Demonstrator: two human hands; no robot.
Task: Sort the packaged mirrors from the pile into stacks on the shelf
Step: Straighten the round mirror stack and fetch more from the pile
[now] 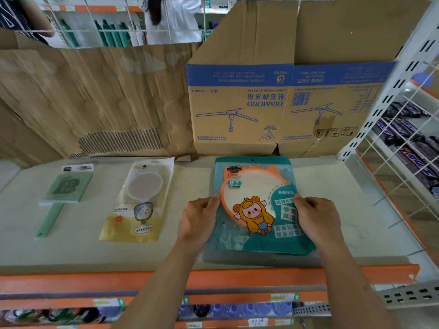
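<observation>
Teal mirror pack (255,210), edges pinched between left hand (199,219), right hand (318,217)

A shop aisle: a white metal shelf (344,210) with an orange price rail (237,279) and labels (282,297), packaged mirrors (140,198) lying on it, wrapped snack bars (403,148) in wire racks (380,184) at right, green bottles (111,32) behind.
</observation>
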